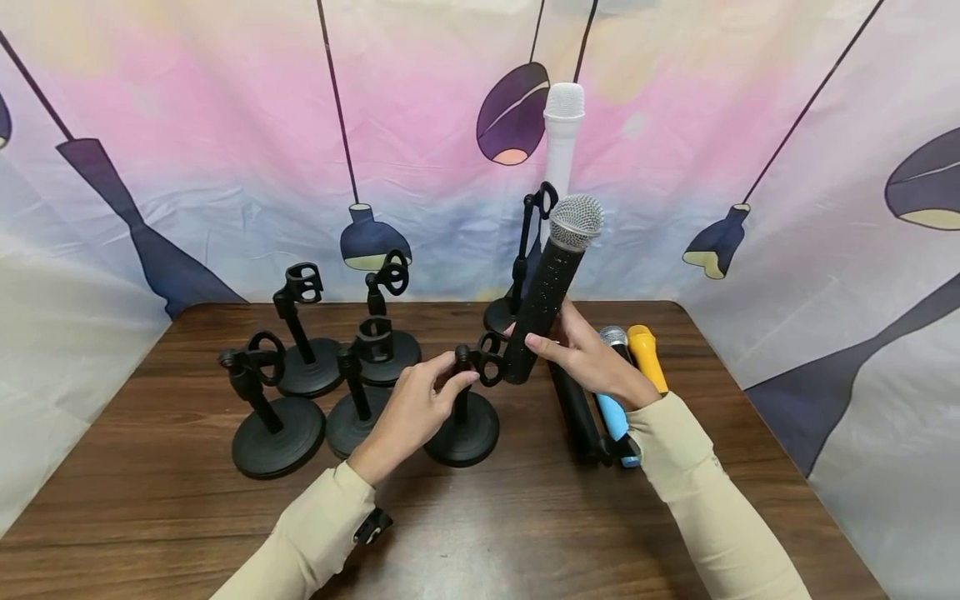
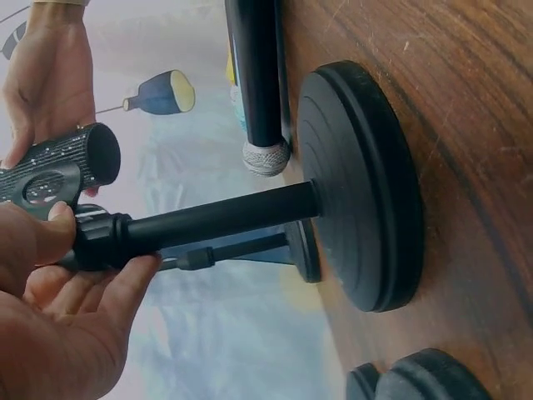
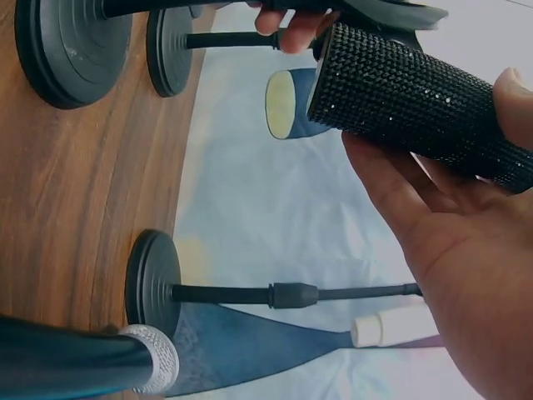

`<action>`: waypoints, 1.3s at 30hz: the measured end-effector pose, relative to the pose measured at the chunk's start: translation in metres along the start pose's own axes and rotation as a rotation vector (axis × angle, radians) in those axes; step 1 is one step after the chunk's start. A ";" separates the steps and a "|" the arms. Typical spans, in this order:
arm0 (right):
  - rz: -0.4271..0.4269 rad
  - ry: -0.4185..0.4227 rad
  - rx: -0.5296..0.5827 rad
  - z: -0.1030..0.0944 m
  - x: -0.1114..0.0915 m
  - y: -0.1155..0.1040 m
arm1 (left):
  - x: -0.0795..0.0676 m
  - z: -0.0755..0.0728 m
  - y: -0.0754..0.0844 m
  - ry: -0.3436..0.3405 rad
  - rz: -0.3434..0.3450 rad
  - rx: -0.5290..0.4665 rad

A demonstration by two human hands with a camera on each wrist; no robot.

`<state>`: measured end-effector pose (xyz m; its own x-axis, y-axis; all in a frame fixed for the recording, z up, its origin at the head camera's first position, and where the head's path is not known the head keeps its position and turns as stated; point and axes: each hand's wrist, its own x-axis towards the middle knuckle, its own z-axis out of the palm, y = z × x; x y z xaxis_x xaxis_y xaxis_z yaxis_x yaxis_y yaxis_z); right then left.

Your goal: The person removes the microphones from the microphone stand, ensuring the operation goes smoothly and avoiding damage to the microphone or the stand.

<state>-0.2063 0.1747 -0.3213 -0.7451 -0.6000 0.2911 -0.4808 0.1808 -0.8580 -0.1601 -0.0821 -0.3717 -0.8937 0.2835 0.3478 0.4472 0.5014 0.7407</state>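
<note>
My right hand (image 1: 592, 358) grips a black microphone (image 1: 551, 287) with a studded handle and silver mesh head. It is tilted, head up and to the right. My left hand (image 1: 420, 400) pinches the top joint of a black desktop microphone stand (image 1: 465, 437), just below its ring-shaped clip (image 1: 491, 362). The stand's round base (image 2: 358, 187) sits on the table. In the right wrist view, the handle's lower end (image 3: 333, 79) is right beside the clip, and in the head view it overlaps the clip's right edge.
Several black stands with unfilled clips (image 1: 273, 433) cluster at the left. At the back, another stand (image 1: 517, 275) bears a white microphone (image 1: 562, 142). Black (image 1: 573, 408), blue (image 1: 615, 417) and yellow (image 1: 647, 350) microphones lie at the right on the wooden table (image 1: 480, 525). A printed cloth hangs behind.
</note>
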 end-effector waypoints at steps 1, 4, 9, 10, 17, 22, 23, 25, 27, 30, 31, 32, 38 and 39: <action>-0.001 0.012 -0.015 -0.001 -0.001 -0.001 | -0.001 0.000 0.001 0.002 -0.008 0.013; 0.014 0.047 -0.050 -0.005 -0.004 -0.003 | -0.005 0.001 0.004 0.034 -0.025 0.071; 0.050 0.097 -0.089 -0.014 -0.010 -0.005 | -0.010 0.007 0.006 0.118 -0.016 0.189; 0.052 0.104 -0.099 -0.016 -0.011 -0.005 | -0.010 0.008 0.006 0.126 -0.006 0.206; 0.101 0.173 -0.204 -0.034 -0.025 -0.007 | -0.002 0.014 0.006 0.170 0.051 0.266; 0.142 0.235 -0.286 -0.049 -0.037 -0.009 | 0.007 0.016 0.003 0.184 0.041 0.275; 0.151 0.244 -0.300 -0.051 -0.040 -0.010 | 0.009 0.017 0.003 0.184 0.036 0.274; 0.172 0.260 -0.323 -0.056 -0.045 -0.011 | 0.013 0.017 0.002 0.186 0.029 0.268; 0.203 0.273 -0.345 -0.061 -0.051 -0.012 | 0.017 0.018 0.001 0.187 0.026 0.263; 0.236 0.289 -0.378 -0.067 -0.060 -0.009 | 0.024 0.019 -0.003 0.190 0.020 0.266; 0.247 0.296 -0.387 -0.069 -0.063 -0.009 | 0.026 0.019 -0.003 0.188 0.014 0.270; 0.254 0.303 -0.397 -0.071 -0.066 -0.008 | 0.028 0.019 -0.004 0.186 0.007 0.273; 0.289 0.334 -0.437 -0.082 -0.080 0.000 | 0.041 0.018 -0.009 0.170 -0.050 0.283; 0.294 0.337 -0.436 -0.083 -0.082 0.001 | 0.043 0.017 -0.010 0.171 -0.056 0.282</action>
<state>-0.1842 0.2892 -0.3107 -0.9457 -0.2111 0.2473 -0.3248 0.6450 -0.6917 -0.2027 -0.0608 -0.3743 -0.8994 0.1194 0.4204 0.3681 0.7257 0.5812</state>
